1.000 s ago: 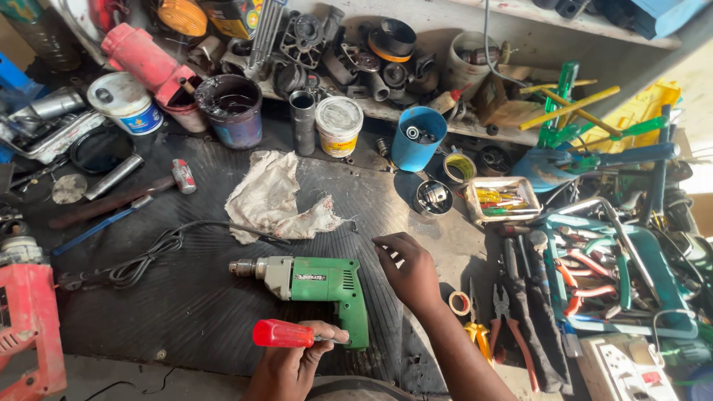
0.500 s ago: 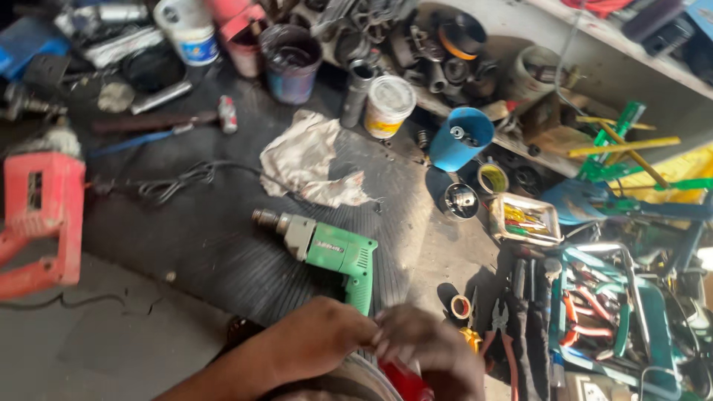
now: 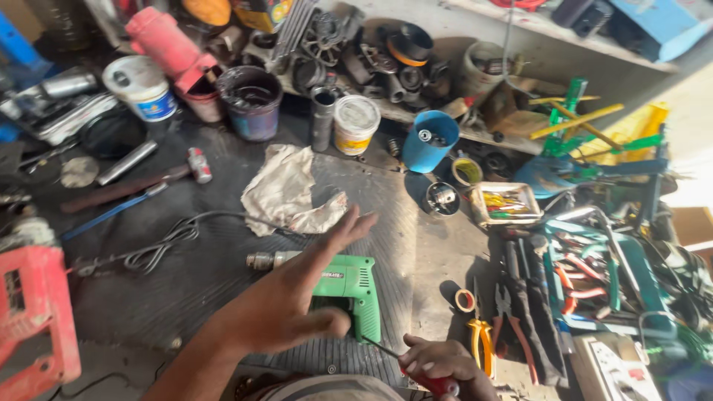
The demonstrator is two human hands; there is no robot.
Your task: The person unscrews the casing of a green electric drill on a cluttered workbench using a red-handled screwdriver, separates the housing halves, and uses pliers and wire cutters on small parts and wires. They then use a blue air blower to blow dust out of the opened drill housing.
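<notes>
Both hands are at work low in the view; the left hand [image 3: 286, 308] is stretched forward over the green electric drill [image 3: 343, 291], fingers spread and apart, thumb resting near the drill's handle, gripping nothing that I can see; the right hand [image 3: 438, 362] is closed around the red handle of a screwdriver [image 3: 416, 369], whose thin shaft runs up and left until its tip touches the lower edge of the drill's green body. That drill lies on its side on the dark ribbed mat [image 3: 223, 275], chuck pointing left, its black cord [image 3: 160, 241] looping away across the mat; a crumpled white rag [image 3: 286, 189] lies just beyond it.

As a judgement, the job on the drill is at an early stage; the housing looks whole and shut, no loose screws or removed parts show beside it, and the tip seems only now to be meeting the casing; whether it sits in a screw head I cannot tell.

Round about, a hammer [image 3: 134, 183] rests on the mat to the left, a red machine [image 3: 33, 319] fills the lower left corner, a blue cup [image 3: 429, 141] stands behind, and pliers [image 3: 512, 327] with other hand tools lie to the right.
</notes>
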